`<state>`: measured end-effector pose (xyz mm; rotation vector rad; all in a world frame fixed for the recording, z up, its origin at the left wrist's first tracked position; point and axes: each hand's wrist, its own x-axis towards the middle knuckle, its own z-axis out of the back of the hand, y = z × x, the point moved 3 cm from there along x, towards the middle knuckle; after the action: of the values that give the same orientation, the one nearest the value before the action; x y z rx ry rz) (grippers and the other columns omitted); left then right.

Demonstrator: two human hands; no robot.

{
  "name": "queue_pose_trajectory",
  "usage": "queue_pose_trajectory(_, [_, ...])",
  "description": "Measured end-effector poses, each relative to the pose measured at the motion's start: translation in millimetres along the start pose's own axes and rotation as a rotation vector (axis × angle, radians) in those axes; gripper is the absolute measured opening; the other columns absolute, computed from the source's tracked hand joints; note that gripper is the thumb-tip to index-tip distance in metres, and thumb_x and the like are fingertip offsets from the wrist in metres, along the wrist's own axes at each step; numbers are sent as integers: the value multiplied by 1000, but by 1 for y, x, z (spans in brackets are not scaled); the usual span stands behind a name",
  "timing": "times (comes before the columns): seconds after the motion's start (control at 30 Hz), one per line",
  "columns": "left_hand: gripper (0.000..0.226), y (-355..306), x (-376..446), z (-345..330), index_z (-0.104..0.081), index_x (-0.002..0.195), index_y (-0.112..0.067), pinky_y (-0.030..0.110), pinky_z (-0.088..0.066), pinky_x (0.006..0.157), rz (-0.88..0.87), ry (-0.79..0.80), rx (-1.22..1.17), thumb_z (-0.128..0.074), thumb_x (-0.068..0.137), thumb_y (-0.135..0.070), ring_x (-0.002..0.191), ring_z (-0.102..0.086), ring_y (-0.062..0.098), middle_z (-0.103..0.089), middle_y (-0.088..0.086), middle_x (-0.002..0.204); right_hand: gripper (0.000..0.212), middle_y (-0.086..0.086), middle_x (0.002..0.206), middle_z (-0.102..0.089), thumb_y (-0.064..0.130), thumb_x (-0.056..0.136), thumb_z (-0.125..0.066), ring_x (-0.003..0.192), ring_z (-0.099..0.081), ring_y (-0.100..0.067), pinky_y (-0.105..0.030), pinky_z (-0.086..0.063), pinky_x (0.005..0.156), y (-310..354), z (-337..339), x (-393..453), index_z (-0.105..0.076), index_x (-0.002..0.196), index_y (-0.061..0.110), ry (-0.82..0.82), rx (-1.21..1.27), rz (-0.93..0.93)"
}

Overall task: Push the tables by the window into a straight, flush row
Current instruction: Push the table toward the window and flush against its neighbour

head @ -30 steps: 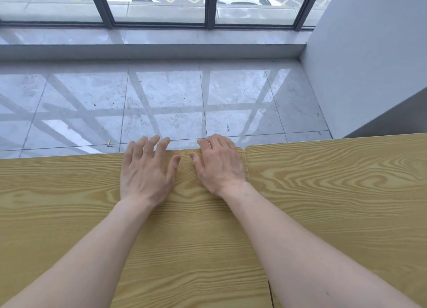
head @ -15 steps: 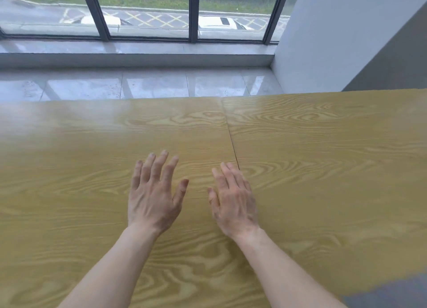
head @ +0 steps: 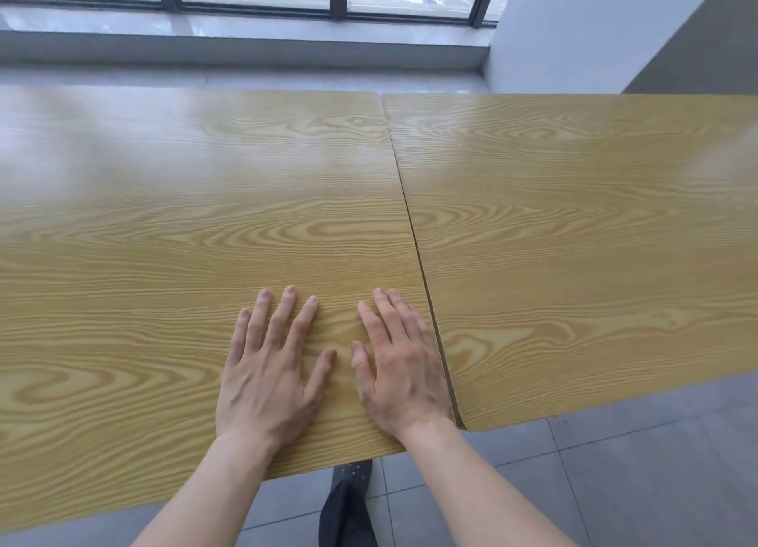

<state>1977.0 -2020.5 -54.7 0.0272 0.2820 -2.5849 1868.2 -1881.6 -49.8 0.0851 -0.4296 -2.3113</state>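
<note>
Two wood-grain tables stand side by side before the window. The left table (head: 184, 226) and the right table (head: 574, 238) meet at a thin dark seam; their far edges line up almost evenly, and the left table's near edge reaches closer to me than the right one's. My left hand (head: 272, 366) lies flat, fingers spread, on the left table near its front edge. My right hand (head: 400, 366) lies flat beside it, right at the seam on the left table's corner. Neither hand holds anything.
A strip of grey tiled floor (head: 246, 76) separates the tables from the low window ledge (head: 246, 50). A white wall (head: 594, 29) rises at the right behind the right table. My dark trouser leg and shoe (head: 348, 505) show below the table edge on grey tiles.
My hands have slid back from the tables' far edge to the near edge. The tables now stand much closer to the window ledge, and the floor strip beyond them has narrowed.
</note>
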Motion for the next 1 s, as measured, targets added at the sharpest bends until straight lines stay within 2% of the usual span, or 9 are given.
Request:
queue_pose_trajectory(0.53, [72, -11, 5, -2, -25, 160, -29, 50, -12, 127, 24, -23, 20, -28, 98, -64, 159, -2, 23, -18, -1, 170, 52, -3, 162, -38, 41, 101, -43, 154, -24, -19, -40, -19, 126, -13, 5, 9, -49, 149, 22, -17, 6, 40])
queue_pose_trajectory(0.87, [72, -10, 5, -2, -24, 161, -29, 50, -11, 127, 22, -18, 21, -26, 98, -65, 159, 1, 22, -16, -1, 170, 54, -2, 163, -35, 43, 102, -41, 155, -20, -17, -41, -21, 125, -10, 4, 8, -45, 151, 23, -1, -29, 30])
queue_pose_trajectory(1.0, [71, -10, 5, -1, -26, 160, -30, 50, -11, 126, 26, -21, 14, -26, 98, -65, 159, 0, 21, -17, -2, 170, 54, 0, 165, -33, 44, 102, -41, 156, -16, -15, -38, -16, 126, -10, 3, 6, -44, 152, 24, 3, -30, 24])
